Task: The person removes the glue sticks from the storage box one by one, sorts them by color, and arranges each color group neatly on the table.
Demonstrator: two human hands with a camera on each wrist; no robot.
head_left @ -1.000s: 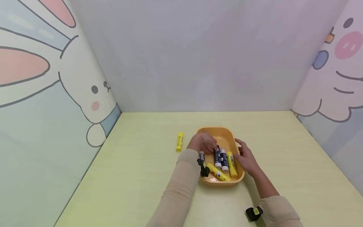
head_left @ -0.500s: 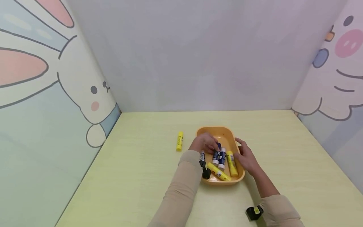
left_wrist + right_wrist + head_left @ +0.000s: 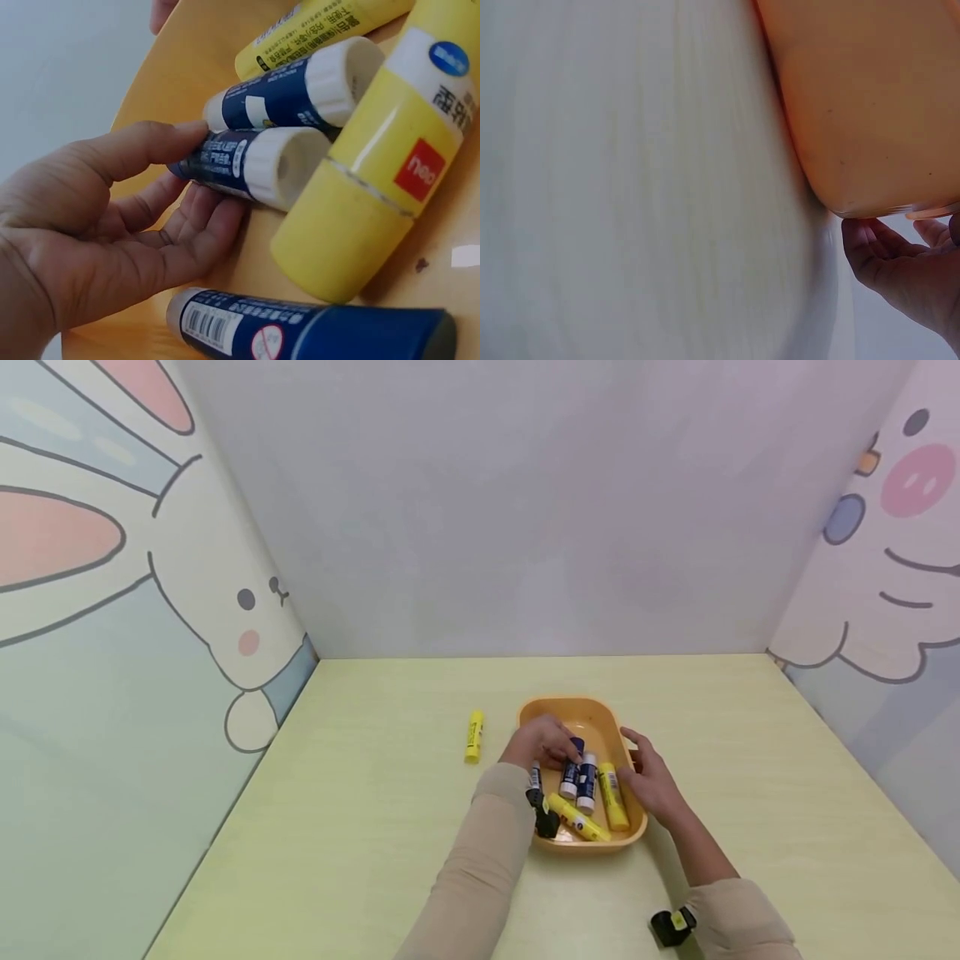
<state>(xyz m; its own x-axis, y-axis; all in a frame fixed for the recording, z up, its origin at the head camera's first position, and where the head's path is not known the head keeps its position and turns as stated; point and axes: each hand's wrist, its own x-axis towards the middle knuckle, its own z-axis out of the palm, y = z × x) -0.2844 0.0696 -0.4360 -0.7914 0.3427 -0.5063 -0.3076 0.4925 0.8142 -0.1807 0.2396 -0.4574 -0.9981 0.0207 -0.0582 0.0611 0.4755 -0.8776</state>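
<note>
An orange plastic basket [image 3: 596, 717] stands on the table with several glue sticks lying in it. My left hand [image 3: 542, 742] reaches inside and pinches a navy glue stick [image 3: 221, 161] with a white end between thumb and fingers. Right against it lies a second navy glue stick [image 3: 274, 97]. A yellow glue stick [image 3: 613, 797] lies along the right wall, and another yellow one [image 3: 375, 157] slants across the near end. Under my left wrist, a navy glue stick with a barcode [image 3: 247, 326] is partly hidden. My right hand [image 3: 651, 777] grips the basket's right rim, fingers on the outer wall.
A single yellow glue stick [image 3: 474, 737] lies on the table [image 3: 360, 802] left of the basket. A grey wall [image 3: 525, 510] closes off the back, and side panels with cartoon animals rise at left and right.
The left hand has shifted the two navy glue sticks slightly to the left and tilted them within the basket. The right hand keeps its place at the rim.
</note>
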